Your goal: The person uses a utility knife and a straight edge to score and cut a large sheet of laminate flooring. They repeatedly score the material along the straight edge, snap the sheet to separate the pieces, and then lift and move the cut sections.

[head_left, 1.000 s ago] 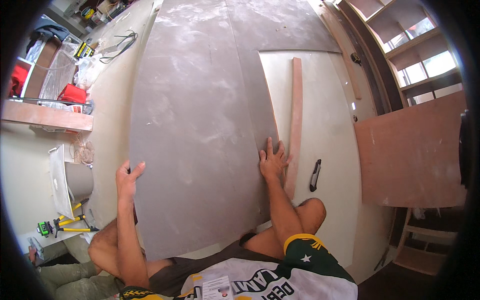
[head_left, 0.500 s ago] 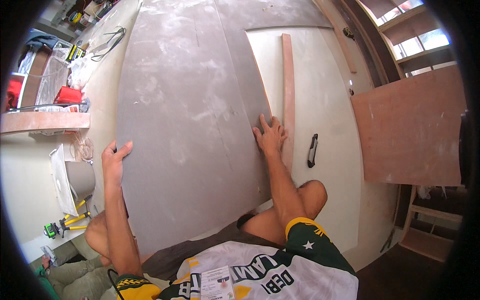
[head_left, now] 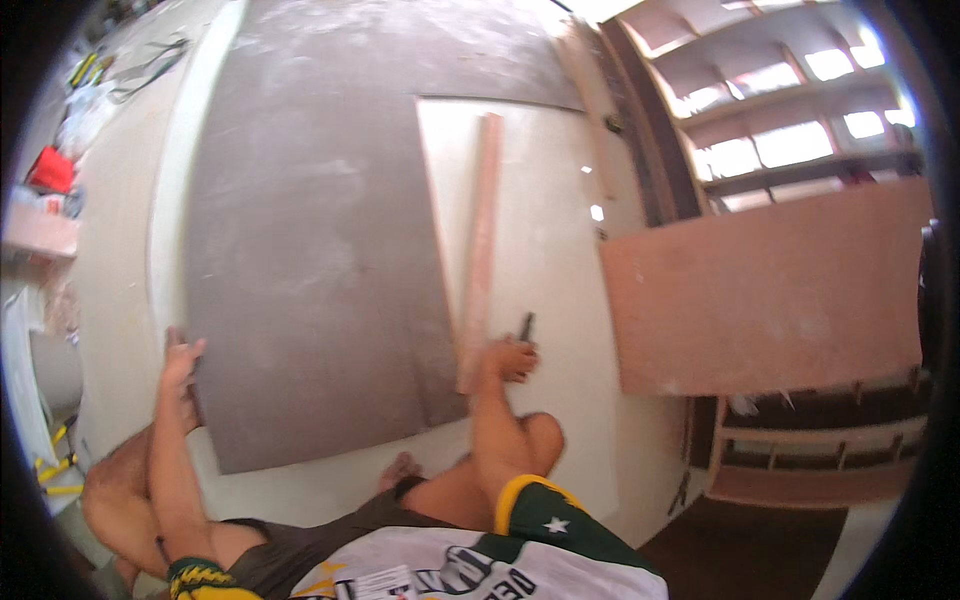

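Observation:
My left hand (head_left: 182, 362) grips the left edge of a large grey panel (head_left: 310, 260), thumb near the top face. My right hand (head_left: 512, 358) is closed on a dark utility knife (head_left: 527, 328), beside a long pinkish wood strip (head_left: 483, 220) in the panel's rectangular cutout. The strip lies on a pale board (head_left: 560, 270) that shows through the cutout. My bare legs are bent on either side of the panel's near end.
A pinkish plywood sheet (head_left: 760, 300) stands at the right, by open wooden shelving (head_left: 770, 95). A tape measure (head_left: 613, 123) lies near the right strips. Along the left are a red bag (head_left: 50, 170), cords (head_left: 150, 70), clutter and yellow tripod legs (head_left: 58, 468).
My right hand has left the panel's cut edge and taken hold of the utility knife. My left hand remains on the left edge. The view has shifted toward the right.

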`<state>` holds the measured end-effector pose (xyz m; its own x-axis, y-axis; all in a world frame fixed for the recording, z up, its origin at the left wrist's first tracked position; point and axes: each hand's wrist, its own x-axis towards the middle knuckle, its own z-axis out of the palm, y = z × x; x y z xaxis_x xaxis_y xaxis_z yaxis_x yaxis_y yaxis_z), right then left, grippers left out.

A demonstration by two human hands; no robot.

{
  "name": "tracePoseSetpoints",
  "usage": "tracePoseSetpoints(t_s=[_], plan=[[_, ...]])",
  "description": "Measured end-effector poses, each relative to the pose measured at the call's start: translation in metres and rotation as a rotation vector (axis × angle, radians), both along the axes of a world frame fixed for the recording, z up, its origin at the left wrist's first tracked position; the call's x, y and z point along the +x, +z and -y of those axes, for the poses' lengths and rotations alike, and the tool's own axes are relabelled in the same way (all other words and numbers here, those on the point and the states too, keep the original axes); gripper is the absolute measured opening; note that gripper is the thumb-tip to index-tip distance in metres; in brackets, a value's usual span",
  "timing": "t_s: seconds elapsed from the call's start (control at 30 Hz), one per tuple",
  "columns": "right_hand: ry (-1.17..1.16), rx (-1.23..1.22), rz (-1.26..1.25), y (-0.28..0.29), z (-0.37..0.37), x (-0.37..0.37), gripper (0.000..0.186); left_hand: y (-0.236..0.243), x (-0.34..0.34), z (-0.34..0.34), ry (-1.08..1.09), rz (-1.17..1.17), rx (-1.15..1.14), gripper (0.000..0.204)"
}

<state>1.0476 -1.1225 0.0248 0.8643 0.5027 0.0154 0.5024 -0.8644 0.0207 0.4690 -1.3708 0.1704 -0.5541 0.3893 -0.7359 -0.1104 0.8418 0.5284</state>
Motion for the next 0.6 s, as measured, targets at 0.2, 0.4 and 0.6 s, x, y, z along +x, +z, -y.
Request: tracePoseSetpoints(t_s=[0.2,0.4,0.6], plan=[[0.169,0.077,0.115,0.007,-0.022,0.022,0.027,-0.072,-0.074,-0.091,-0.035,-0.095,-0.119,0.094],[0.207,0.756,-0.911,0.147,-0.130,-0.111,0.030,-0.065,-0.174,-0.174,0.113,-0.123,0.077,0.099],[0.618,0.355,-1.269,0.334,-0.258,-0.329,0.031,-0.007,-0.190,-0.243,-0.069,-0.154,0.130,0.057]])
